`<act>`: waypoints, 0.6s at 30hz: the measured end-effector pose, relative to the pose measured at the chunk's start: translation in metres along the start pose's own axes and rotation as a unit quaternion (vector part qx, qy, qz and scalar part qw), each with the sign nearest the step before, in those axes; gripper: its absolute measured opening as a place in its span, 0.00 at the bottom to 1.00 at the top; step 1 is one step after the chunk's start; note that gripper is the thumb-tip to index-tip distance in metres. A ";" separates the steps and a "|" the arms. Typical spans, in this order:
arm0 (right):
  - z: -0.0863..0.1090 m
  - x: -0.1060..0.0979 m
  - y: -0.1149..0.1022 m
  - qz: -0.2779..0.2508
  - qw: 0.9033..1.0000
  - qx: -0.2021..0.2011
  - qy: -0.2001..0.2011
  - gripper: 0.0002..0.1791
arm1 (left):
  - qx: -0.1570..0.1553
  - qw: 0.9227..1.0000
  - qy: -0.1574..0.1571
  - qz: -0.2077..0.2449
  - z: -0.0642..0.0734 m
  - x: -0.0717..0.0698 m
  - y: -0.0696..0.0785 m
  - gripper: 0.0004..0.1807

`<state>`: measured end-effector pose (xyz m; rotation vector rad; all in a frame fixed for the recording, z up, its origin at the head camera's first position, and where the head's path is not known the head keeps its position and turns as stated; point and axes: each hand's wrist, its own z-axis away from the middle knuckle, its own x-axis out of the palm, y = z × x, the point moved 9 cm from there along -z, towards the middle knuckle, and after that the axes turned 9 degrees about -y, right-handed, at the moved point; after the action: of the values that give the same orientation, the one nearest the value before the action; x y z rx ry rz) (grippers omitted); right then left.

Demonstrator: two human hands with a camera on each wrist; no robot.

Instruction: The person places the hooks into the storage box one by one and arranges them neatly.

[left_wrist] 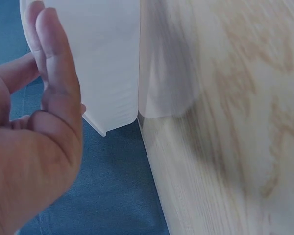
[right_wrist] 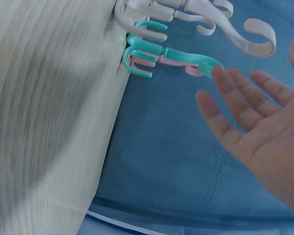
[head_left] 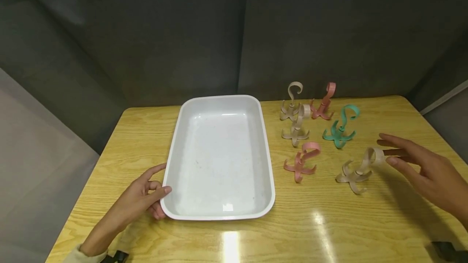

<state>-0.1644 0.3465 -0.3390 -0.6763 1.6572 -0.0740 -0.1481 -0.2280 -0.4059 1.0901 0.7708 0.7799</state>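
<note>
My left hand (head_left: pixel 140 198) holds the white tray (head_left: pixel 272 181) at its near left side, the thumb over the rim and the other fingers along the outside. In the left wrist view that hand's fingers (left_wrist: pixel 59 73) overlap the tray's outer wall (left_wrist: pixel 110 63). On the right, my right hand (head_left: pixel 427 169) is spread beside a beige swivel hook (head_left: pixel 354 176), thumb and fingers apart near its curved top. The right wrist view shows this hand (right_wrist: pixel 264 127) with nothing in the palm and a beige hook (right_wrist: pixel 225 27) above the fingers.
Beyond stand a green hook (head_left: pixel 338 135), a near pink hook (head_left: pixel 300 167), a far pink hook (head_left: pixel 321 108) and two more beige hooks, one at the back (head_left: pixel 290 111) and one in front of it (head_left: pixel 294 133). Behind the wooden table (head_left: pixel 142 133) hangs a dark curtain (head_left: pixel 183 43).
</note>
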 end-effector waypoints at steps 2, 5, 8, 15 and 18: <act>0.000 0.000 -0.004 -0.023 1.000 -0.008 0.005 0.35 | 0.004 1.000 0.000 -0.006 0.000 0.000 0.001 0.43; 0.000 0.000 -0.009 -0.045 0.999 -0.023 0.007 0.37 | 0.008 1.000 -0.003 -0.012 0.000 0.000 0.002 0.43; -0.001 0.002 -0.009 -0.067 0.998 -0.013 0.002 0.38 | 0.011 1.000 -0.005 -0.013 0.000 0.000 0.002 0.43; -0.001 0.005 -0.015 -0.059 0.998 -0.024 0.004 0.38 | 0.025 0.999 -0.013 -0.018 0.000 0.001 0.004 0.45; -0.001 0.007 -0.016 -0.058 0.998 -0.025 0.003 0.38 | 0.027 0.999 -0.015 -0.023 0.000 0.001 0.005 0.45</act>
<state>-0.1596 0.3295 -0.3383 -0.8111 1.6293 -0.1186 -0.1481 -0.2262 -0.4015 1.1261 0.7924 0.7056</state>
